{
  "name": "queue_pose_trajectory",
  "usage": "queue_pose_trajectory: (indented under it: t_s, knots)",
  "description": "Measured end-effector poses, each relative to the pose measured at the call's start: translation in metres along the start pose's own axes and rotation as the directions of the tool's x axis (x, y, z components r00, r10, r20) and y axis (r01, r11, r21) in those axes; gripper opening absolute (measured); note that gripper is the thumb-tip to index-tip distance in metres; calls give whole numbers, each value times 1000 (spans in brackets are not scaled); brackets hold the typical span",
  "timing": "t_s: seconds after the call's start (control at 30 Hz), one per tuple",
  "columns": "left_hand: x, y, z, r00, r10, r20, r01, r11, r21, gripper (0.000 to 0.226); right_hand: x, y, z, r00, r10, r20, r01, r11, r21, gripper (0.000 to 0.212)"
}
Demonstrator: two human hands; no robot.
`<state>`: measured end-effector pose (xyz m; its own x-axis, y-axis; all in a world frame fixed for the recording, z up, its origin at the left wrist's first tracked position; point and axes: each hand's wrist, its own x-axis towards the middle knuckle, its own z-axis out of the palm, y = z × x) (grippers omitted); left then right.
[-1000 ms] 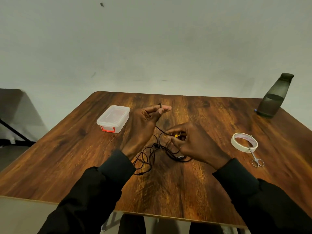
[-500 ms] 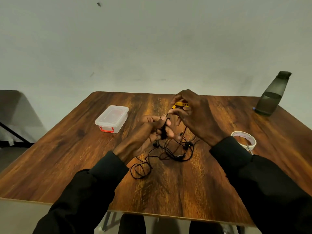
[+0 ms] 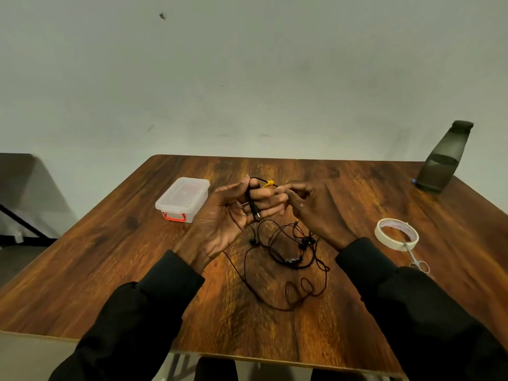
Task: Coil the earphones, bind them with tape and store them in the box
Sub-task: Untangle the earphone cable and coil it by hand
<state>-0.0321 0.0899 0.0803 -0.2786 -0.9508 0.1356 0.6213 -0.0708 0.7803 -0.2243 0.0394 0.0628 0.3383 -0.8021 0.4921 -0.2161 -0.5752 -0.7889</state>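
The left hand (image 3: 233, 213) was raised above the middle of the wooden table (image 3: 110, 270), palm turned up and fingers curled. Its thumb pressed a stretch of the black earphones (image 3: 288, 259) against the forefinger, so the cable looped over the top of the hand. A short end with the plug (image 3: 257, 214) hung down across the fingers. The right hand (image 3: 316, 213) was close beside it, the fingertips of the two hands almost meeting. Its thumb and forefinger were drawn together in a narrow pinch on the same cable, just right of a small yellow tag (image 3: 268, 183) fixed on the wire.

Most of the earphones were not yet coiled. They lay loose on the table below and between the hands, in slack, crossing loops that trailed toward the near edge, with the dark earbuds in the tangle under the right wrist.

The box (image 3: 182, 199) stood to the left of the left hand, a little apart from it – clear plastic, lid on, a red latch on its near side. The tape (image 3: 397, 233), a pale roll, lay flat on the right side of the table, well apart from the earphones. A small pair of scissors (image 3: 417, 261) lay just on its near side, tips touching the roll's rim. A dark bottle (image 3: 445, 160) stood at the far right corner. Black sleeves (image 3: 154, 312) covered both arms to the wrists.
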Motion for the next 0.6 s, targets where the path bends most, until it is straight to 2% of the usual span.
queue_pose_trajectory:
  t_s: [0.1,0.2,0.27,0.37,0.5,0.6]
  knots:
    - [1,3,-1,999,-24,47,29,994,-108,35,-2,4,4,999,-1,45,2,1000,-22,24]
    - [8,7,-3,997,45,65,-37,991,-128,27,-11,7,15,993,6,120,5,996,-92,24]
    - [13,11,-6,990,133,41,-131,991,-42,24,-21,7,25,980,-1,198,34,986,-162,26]
    - [20,14,-10,971,238,-5,-237,967,95,31,-33,4,33,951,-37,306,125,953,-274,26]
    - [22,8,-16,955,290,-60,-261,921,289,46,-32,-7,32,935,-110,337,265,849,-458,34]
    - [20,0,-19,951,292,-100,-229,886,404,38,-26,-20,24,925,-212,314,361,743,-563,34]
